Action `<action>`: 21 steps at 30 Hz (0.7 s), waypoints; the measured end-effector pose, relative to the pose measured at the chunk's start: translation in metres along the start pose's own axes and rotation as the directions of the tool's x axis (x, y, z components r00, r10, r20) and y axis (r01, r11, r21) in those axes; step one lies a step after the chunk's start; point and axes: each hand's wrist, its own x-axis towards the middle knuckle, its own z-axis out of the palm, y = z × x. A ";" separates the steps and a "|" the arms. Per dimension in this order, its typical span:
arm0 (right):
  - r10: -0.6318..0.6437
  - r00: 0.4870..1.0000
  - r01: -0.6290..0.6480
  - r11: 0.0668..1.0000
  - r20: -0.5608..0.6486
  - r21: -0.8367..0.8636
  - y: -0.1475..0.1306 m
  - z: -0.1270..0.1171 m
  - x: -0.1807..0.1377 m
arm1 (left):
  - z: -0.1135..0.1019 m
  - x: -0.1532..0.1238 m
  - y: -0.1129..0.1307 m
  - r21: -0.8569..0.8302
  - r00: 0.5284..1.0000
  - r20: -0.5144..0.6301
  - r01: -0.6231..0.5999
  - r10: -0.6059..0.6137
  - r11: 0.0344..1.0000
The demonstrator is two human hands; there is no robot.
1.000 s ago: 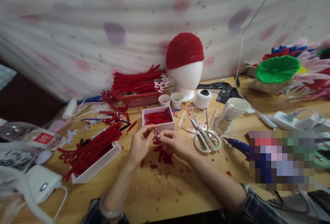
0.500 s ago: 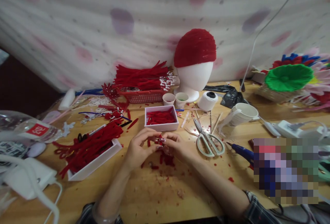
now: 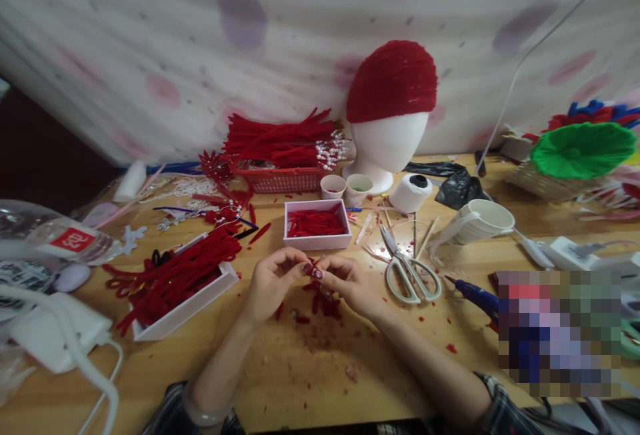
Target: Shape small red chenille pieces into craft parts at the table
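Note:
My left hand (image 3: 270,283) and my right hand (image 3: 349,281) meet over the middle of the table, fingertips almost touching. Both are closed in a pinch on a small red chenille piece (image 3: 313,267), mostly covered by the fingers. Below them, short red chenille bits (image 3: 327,307) lie scattered on the wood. Just beyond the hands stands a white box (image 3: 316,242) of short red pieces. To the left, a second white box (image 3: 187,308) holds longer red chenille stems (image 3: 185,275). Scissors (image 3: 407,268) with pale handles lie to the right, blades partly apart.
Behind are a red basket (image 3: 285,180) of chenille stems, two paper cups (image 3: 333,188), a white foam head (image 3: 390,141) with a red cap, and a thread spool (image 3: 409,196). A white mug (image 3: 483,221) and a blue-handled tool (image 3: 473,293) lie right. A plastic bottle (image 3: 75,241) is left.
The fingertips have drawn closer together around the red piece, covering more of it. The whole view has shifted slightly; the things on the table stay where they were.

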 end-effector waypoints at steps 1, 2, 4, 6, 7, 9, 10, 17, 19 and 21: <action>0.002 1.000 -0.002 1.000 0.009 0.002 -0.001 0.001 -0.001 | 0.000 0.000 -0.002 -0.014 1.000 -0.001 0.020 -0.020 1.000; 0.008 1.000 -0.008 1.000 0.017 0.005 -0.002 0.001 -0.001 | 0.000 0.000 -0.003 -0.027 0.999 0.005 0.036 -0.036 0.999; 0.018 0.999 -0.018 1.000 0.029 0.014 -0.003 0.001 -0.002 | 0.001 0.000 -0.005 -0.039 0.999 0.029 0.039 -0.038 0.998; 0.020 0.999 -0.021 1.000 0.026 0.021 -0.002 0.000 -0.001 | 0.002 0.000 -0.005 -0.017 0.999 0.038 -0.028 0.029 0.999; 0.017 1.000 -0.018 1.000 0.020 0.022 -0.002 -0.001 -0.001 | 0.002 0.000 -0.004 0.010 0.996 0.032 -0.082 0.081 0.997; 0.013 1.000 -0.013 1.000 0.015 0.021 0.001 -0.002 0.000 | 0.002 0.000 -0.002 0.082 0.983 0.011 -0.183 0.182 0.980; 0.011 1.000 -0.011 1.000 0.015 0.020 0.002 -0.002 0.000 | 0.003 -0.001 -0.001 0.116 0.976 0.001 -0.216 0.218 0.969; -0.137 0.990 0.125 0.962 -0.032 -0.244 0.002 0.000 -0.002 | 0.006 -0.003 0.000 0.239 0.971 -0.017 -0.228 0.239 0.944; -0.254 0.967 0.228 0.881 -0.009 -0.414 0.000 -0.001 -0.003 | 0.006 -0.003 0.000 0.275 0.971 -0.017 -0.223 0.237 0.935; -0.343 0.938 0.310 0.779 0.045 -0.545 0.000 -0.002 -0.003 | 0.006 -0.003 0.000 0.318 0.969 -0.011 -0.231 0.248 0.919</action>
